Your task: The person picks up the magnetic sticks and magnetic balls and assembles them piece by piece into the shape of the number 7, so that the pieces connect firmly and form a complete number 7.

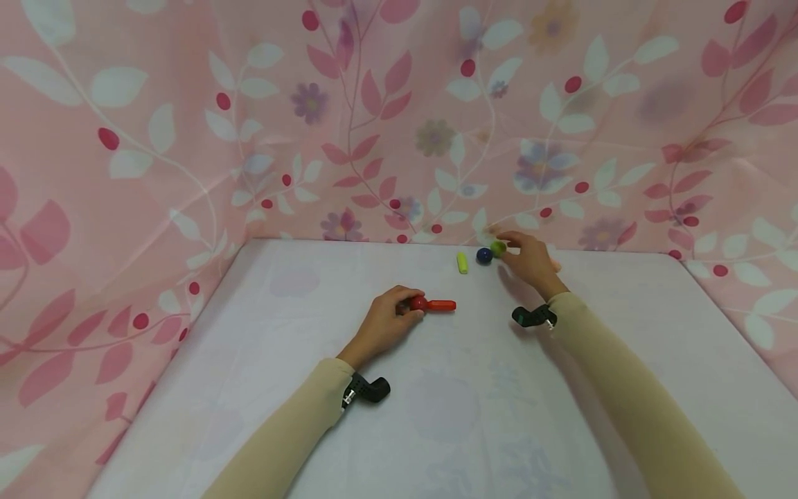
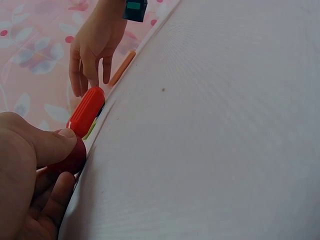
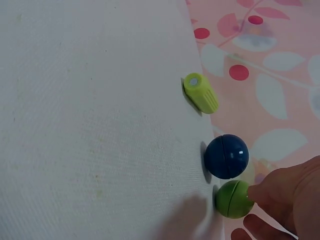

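Note:
My left hand (image 1: 388,319) pinches a red ball (image 1: 418,303) between thumb and fingers, low over the white tabletop. A ribbed red stick (image 1: 442,305) extends from that ball to the right, end against it. Toward the back edge, my right hand (image 1: 528,262) has its thumb and a finger at a small green ball (image 3: 233,199), gripping its side. Close beside the green ball sits a dark blue ball (image 3: 226,156) with a seam around it. A short yellow-green stick (image 3: 201,93) lies to the left of the balls in the head view, showing a grey round end in the right wrist view.
An orange stick (image 2: 122,67) lies near the back edge, mostly hidden behind my right hand in the head view. The white cloth-covered table (image 1: 299,291) ends at a pink floral curtain (image 1: 399,125) behind and at the sides.

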Motion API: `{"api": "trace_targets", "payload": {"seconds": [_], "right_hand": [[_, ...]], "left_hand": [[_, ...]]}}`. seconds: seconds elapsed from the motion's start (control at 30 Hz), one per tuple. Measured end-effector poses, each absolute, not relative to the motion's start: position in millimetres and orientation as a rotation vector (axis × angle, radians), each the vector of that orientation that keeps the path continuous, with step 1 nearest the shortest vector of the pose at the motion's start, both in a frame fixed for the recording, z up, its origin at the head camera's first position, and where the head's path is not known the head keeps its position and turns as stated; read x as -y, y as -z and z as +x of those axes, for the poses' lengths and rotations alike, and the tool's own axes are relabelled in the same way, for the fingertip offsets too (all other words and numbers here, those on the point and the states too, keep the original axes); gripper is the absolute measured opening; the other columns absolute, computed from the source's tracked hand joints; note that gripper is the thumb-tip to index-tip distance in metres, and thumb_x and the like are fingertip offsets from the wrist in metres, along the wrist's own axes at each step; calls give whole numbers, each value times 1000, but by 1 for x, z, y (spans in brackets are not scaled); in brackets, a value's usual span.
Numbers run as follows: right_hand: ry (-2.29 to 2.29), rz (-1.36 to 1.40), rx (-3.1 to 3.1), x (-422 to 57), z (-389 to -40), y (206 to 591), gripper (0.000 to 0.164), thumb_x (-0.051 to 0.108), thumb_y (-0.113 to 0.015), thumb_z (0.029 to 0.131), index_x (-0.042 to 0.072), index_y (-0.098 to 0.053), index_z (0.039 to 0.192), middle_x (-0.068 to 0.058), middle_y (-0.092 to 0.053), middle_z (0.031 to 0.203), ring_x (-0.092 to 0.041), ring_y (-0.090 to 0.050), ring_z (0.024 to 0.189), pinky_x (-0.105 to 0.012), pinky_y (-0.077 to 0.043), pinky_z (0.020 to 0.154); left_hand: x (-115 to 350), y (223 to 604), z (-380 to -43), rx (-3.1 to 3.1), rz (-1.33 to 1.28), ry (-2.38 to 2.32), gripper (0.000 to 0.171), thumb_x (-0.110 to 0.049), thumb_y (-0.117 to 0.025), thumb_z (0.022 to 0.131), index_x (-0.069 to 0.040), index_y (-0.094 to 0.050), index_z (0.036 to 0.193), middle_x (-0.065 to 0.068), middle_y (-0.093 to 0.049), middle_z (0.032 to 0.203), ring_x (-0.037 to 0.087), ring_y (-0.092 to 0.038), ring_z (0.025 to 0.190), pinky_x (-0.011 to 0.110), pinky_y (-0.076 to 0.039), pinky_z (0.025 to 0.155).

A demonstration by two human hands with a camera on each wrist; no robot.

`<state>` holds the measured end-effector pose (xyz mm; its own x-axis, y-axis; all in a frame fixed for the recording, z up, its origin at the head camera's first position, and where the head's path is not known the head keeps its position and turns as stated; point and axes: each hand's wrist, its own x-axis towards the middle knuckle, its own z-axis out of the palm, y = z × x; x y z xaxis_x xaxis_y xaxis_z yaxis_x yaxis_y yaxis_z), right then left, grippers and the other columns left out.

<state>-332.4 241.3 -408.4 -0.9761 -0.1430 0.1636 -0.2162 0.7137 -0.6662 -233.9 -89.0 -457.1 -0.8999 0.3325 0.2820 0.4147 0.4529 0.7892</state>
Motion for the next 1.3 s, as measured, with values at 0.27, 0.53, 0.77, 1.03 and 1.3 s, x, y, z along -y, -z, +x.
{"api": "trace_targets", "payload": {"seconds": [0.27,0.53,0.77,1.03,1.3], "right_hand": [[-1056,369,2835,-240,-334,410,39,-1,-63,97,-3,-62,136,-24,-61,137,-47,-54,128,-59,-44,104],[-1093,318,2815,-239,-336,416,35,-5,-64,95,-8,-60,129,-28,-62,131,-45,-59,120,-55,-47,102],[-1115,255,2761,-240,-334,421,31,0,-69,93,-7,-61,122,-27,-66,122,-43,-63,114,-54,-48,100],[-1160,191,2735,-245,-329,423,34,6,-75,94,-6,-61,123,-26,-66,119,-41,-63,112,-53,-49,99],[-1271,150,2688,-246,-324,422,35,10,-75,96,-3,-62,126,-23,-67,125,-39,-64,115,-48,-53,94]], "left_hand": [[88,456,-232,2600,-671,1459,34,-9,-78,94,-6,-72,127,0,-67,116,16,-64,98,34,-54,89],[89,456,-233,2591,-683,1448,34,-9,-78,94,-6,-72,127,-1,-67,116,16,-64,99,35,-54,89],[89,456,-233,2583,-691,1447,34,-9,-78,94,-5,-72,127,2,-68,115,18,-65,99,35,-54,90],[88,455,-233,2589,-691,1451,33,-8,-77,95,-4,-72,127,2,-68,115,17,-65,100,34,-54,90],[89,456,-233,2587,-685,1449,34,-9,-77,95,-5,-71,127,1,-68,116,17,-65,99,34,-54,89]]}}
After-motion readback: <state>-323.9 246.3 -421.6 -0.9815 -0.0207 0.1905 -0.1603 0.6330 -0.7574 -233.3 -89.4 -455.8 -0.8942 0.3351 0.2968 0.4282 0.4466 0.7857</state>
